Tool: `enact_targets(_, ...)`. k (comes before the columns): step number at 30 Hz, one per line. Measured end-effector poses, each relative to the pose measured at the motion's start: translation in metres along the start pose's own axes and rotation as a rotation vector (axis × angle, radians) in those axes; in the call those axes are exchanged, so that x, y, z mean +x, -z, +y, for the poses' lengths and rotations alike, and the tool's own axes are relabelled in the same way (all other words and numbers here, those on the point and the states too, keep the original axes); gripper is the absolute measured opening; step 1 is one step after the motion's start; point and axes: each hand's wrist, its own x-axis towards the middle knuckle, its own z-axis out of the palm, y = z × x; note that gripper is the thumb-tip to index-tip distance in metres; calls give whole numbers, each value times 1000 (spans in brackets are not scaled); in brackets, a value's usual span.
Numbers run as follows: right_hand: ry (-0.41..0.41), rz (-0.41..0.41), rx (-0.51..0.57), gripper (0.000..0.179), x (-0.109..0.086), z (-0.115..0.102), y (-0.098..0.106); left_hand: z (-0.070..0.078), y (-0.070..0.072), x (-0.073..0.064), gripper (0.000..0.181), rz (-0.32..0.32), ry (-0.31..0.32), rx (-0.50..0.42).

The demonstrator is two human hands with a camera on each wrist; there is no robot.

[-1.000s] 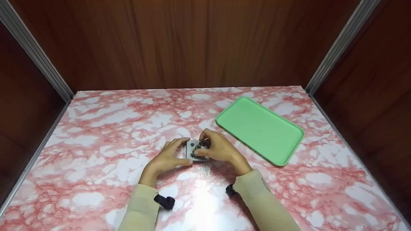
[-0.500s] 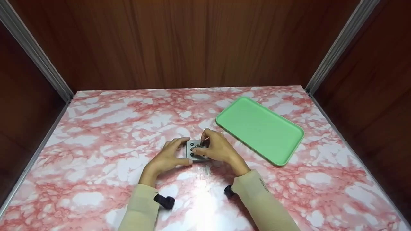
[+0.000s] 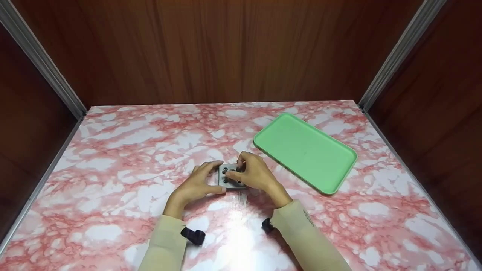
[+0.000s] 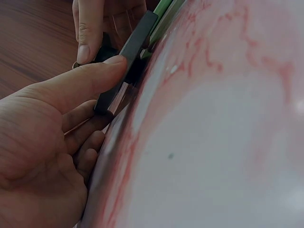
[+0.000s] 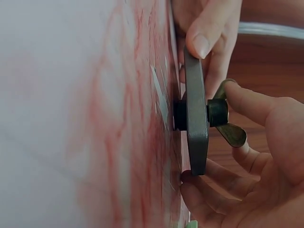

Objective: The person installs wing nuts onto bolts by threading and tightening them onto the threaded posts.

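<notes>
A small grey metal plate [image 3: 234, 184] with several dark holes lies on the table, close under both hands. My left hand [image 3: 197, 184] grips its left end, thumb at the near edge and fingers at the far edge; the left wrist view shows the thumb on the dark plate [image 4: 127, 59]. On the plate's face sits a brass-coloured wing nut [image 5: 232, 134] against a black round collar [image 5: 218, 112]. A matching black piece [image 5: 180, 115] sticks out underneath. My right hand [image 3: 258, 173] holds the wings between thumb and finger, hiding much of the nut from the head view.
A light green tray [image 3: 305, 154] lies at an angle to the right, beyond my right hand. The table [image 3: 124, 150] has a red and white marbled top. Dark wood panels [image 3: 226, 52] enclose its back and sides, with metal rails at the corners.
My right thumb has moved slightly away from me across the plate, and the wing nut has turned with it. The left hand and the plate stay in place.
</notes>
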Motion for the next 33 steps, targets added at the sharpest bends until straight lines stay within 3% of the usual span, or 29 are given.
enact_targets(13, 12, -3, -8, 41, 1, 1, -1, 0, 0, 1, 89, -3, -23, 1)
enact_targets(22, 52, -109, 20, 27, 1, 5, 10, -2, 0, 1, 91, 5, -31, 11)
enact_targets(33, 149, -192, 66, 31, 3, 12, 26, 0, 0, 0, 90, -4, 10, -36)
